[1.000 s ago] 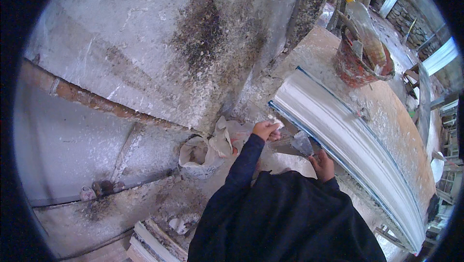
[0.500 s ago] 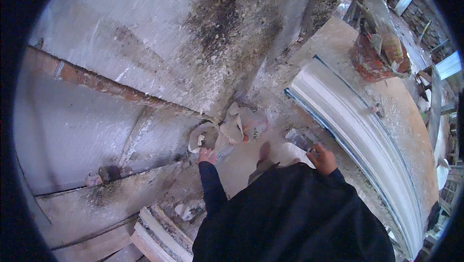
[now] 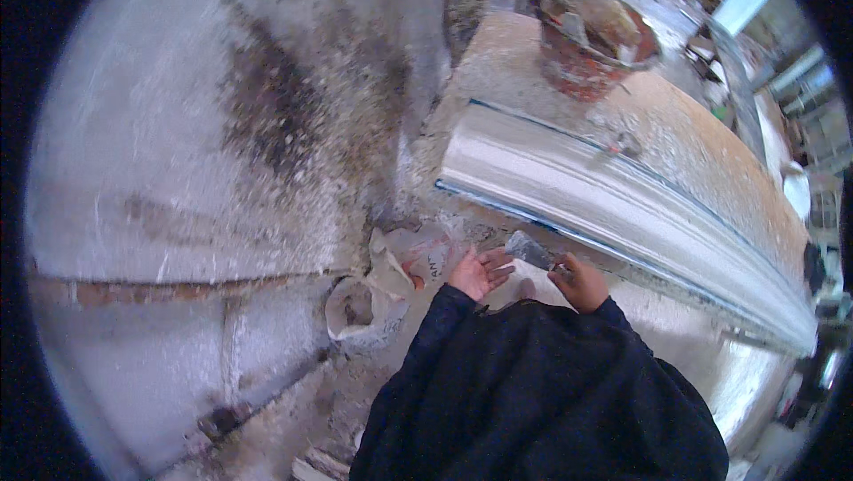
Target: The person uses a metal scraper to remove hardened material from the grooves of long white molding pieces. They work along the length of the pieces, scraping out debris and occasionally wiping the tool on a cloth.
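My right hand is closed around the handle of a scraper, whose flat grey blade points away to the left. Most of the handle is hidden by the fingers. Beside the blade, my left hand is held with its palm up and fingers stretched out; nothing distinct shows in it. Just left of that hand are a crumpled white sack and an open whitish bag with some material inside. Beyond the scraper lies a long curved white moulding with blue edges.
The moulding rests on a tan, plaster-splashed board. A red, plaster-caked bucket holding tools stands at its far end. A large grey panel with dark stains fills the left side. Planks and clutter line the far right.
My left hand has left the open bag and moved right, turning palm up near the scraper. The right hand still grips the scraper. The whole view has swung to the right.
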Demonstrator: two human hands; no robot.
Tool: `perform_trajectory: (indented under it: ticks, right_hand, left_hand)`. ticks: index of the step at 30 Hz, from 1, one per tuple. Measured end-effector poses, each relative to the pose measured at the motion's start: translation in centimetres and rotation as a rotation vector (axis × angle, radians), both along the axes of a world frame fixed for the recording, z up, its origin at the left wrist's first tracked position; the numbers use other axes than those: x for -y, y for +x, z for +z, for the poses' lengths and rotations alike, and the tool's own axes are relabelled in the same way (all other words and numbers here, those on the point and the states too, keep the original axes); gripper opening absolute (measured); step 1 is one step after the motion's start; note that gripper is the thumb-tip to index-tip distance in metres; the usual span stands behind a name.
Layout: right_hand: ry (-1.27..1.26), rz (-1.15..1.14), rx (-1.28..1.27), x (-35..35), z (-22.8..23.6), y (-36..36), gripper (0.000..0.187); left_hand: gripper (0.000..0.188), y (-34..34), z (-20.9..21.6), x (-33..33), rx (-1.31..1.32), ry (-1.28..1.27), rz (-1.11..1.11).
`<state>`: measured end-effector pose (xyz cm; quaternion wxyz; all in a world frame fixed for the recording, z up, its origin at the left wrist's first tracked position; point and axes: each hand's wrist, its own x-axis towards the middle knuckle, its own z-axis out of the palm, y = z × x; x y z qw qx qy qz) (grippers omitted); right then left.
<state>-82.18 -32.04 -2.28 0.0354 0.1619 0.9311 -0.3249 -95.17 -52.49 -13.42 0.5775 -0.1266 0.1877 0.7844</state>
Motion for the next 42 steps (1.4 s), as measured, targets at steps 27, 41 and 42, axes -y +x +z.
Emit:
perform_trajectory:
  ticks: [27, 41, 42]
  right_hand:
    - [0.354, 0.071, -0.100, -6.1, 3.9, -1.1, 0.031]
    - [0.310, 0.206, -0.156, 2.4, 2.0, -14.4, 0.025]
    - [0.310, 0.211, -0.148, 2.9, 1.7, -15.2, 0.026]
  left_hand:
    - [0.059, -4.1, 1.2, -8.7, 0.220, 0.304, -0.249]
    - [0.056, -10.6, 1.7, -2.5, -0.021, 0.007, -0.097]
    - [0.057, -11.0, 1.9, -2.3, -0.003, -0.072, -0.080]
